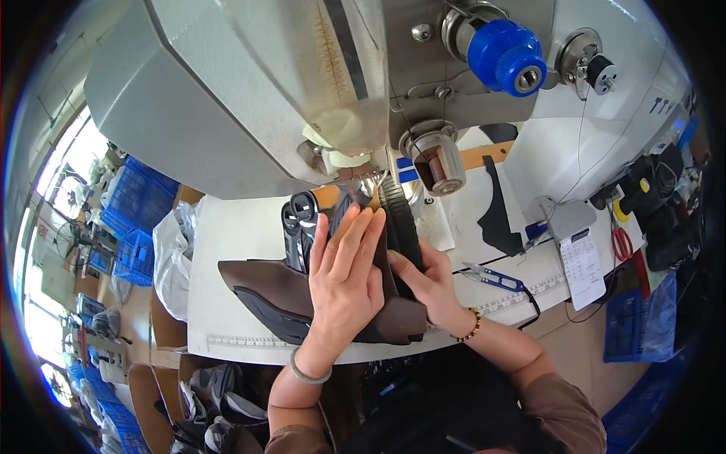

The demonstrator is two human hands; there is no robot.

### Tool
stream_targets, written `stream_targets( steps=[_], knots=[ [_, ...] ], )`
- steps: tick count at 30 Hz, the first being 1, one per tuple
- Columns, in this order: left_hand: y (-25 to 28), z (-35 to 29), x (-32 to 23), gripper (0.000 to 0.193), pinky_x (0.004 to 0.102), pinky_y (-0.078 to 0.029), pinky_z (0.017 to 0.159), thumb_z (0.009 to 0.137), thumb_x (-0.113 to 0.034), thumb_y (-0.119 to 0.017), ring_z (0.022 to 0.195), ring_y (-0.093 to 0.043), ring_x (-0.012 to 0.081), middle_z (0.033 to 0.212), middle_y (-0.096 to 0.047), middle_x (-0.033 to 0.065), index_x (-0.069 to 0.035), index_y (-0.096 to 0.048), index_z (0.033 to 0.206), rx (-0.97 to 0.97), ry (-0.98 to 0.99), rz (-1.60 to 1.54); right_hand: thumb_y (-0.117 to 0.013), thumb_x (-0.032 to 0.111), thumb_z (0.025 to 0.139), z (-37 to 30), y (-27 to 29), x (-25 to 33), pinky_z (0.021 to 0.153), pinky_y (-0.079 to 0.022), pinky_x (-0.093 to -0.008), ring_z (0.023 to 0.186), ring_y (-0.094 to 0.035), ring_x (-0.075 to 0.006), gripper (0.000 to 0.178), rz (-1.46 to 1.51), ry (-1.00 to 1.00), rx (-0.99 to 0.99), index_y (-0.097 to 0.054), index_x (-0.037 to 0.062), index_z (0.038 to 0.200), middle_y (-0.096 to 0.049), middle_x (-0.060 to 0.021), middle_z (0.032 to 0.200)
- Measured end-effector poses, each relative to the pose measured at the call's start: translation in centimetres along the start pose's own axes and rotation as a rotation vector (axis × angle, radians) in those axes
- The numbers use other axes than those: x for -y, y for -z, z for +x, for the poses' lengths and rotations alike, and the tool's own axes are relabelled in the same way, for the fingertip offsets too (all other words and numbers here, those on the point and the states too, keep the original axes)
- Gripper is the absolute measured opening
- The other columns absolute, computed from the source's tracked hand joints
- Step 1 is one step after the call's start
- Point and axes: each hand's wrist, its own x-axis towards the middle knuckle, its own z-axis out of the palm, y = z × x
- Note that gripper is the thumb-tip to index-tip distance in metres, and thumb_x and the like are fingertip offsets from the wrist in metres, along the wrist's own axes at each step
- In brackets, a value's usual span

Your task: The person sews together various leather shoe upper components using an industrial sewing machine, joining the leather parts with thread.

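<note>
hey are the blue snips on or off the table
On: the blue snips lie on the white table, right of the right hand.

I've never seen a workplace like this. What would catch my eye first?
Probably the bright blue, ribbed round knob at upper right, on the bulky grey-white machine. Below it, in the middle, the bare left hand lies flat over a brown-and-black, leather-like piece, with the bare right hand at its right side. Blue plastic crates stand out at far left.
</note>
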Motion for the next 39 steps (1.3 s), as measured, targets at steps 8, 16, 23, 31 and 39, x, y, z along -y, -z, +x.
stream_targets(
  steps=[8, 16, 23, 31, 39],
  knots=[
    [0.0, -0.7, -0.1, 0.055, 0.0416, -0.034, 0.104, 0.067, 0.004, -0.049, 0.120, -0.047, 0.0290, 0.124, -0.050, 0.0159, 0.002, -0.052, 0.121, -0.015, -0.045, -0.081, -0.054, 0.011, 0.092, -2.0, 1.0, -2.2, 0.077, -0.046, -0.0219, 0.090, -0.056, -0.0066, 0.029, 0.246, -0.225, -0.001, -0.051, -0.0012, 0.118, -0.061, -0.0039, 0.104],
    [1.1, 0.4, -2.4, 0.048, 0.0421, -0.033, 0.104, 0.072, 0.007, -0.045, 0.120, -0.047, 0.0291, 0.122, -0.053, 0.0148, 0.001, -0.055, 0.118, 0.012, 0.056, -0.113, -0.054, 0.007, 0.090, -2.5, 1.7, -0.5, 0.068, -0.046, -0.0196, 0.082, -0.056, -0.0047, 0.026, 0.157, -0.132, 0.060, -0.053, -0.0010, 0.115, -0.062, -0.0016, 0.098],
    [1.4, -0.2, -1.6, 0.052, 0.0398, -0.030, 0.107, 0.070, 0.004, -0.048, 0.124, -0.042, 0.0270, 0.129, -0.048, 0.0139, 0.005, -0.050, 0.122, 0.075, 0.028, -0.093, -0.054, 0.007, 0.090, -3.1, 1.4, -1.0, 0.067, -0.045, -0.0191, 0.081, -0.055, -0.0040, 0.023, 0.190, -0.189, 0.052, -0.055, -0.0018, 0.111, -0.062, -0.0013, 0.096],
    [1.5, 0.5, -1.6, 0.055, 0.0401, -0.030, 0.107, 0.068, 0.005, -0.049, 0.125, -0.042, 0.0259, 0.129, -0.048, 0.0128, 0.003, -0.051, 0.123, 0.103, 0.047, -0.126, -0.054, 0.008, 0.091, -2.5, 1.9, -1.9, 0.070, -0.046, -0.0192, 0.085, -0.057, -0.0054, 0.023, 0.246, -0.157, 0.094, -0.055, -0.0017, 0.112, -0.062, -0.0033, 0.100],
    [0.2, 0.1, -0.9, 0.047, 0.0432, -0.033, 0.104, 0.070, 0.009, -0.046, 0.117, -0.050, 0.0291, 0.119, -0.055, 0.0148, 0.001, -0.058, 0.114, -0.042, 0.075, -0.171, -0.051, 0.006, 0.092, -1.7, -0.9, -1.1, 0.075, -0.048, -0.0204, 0.091, -0.057, -0.0070, 0.032, 0.374, 0.027, -0.046, -0.045, -0.0008, 0.123, -0.060, -0.0060, 0.108]
  ],
)
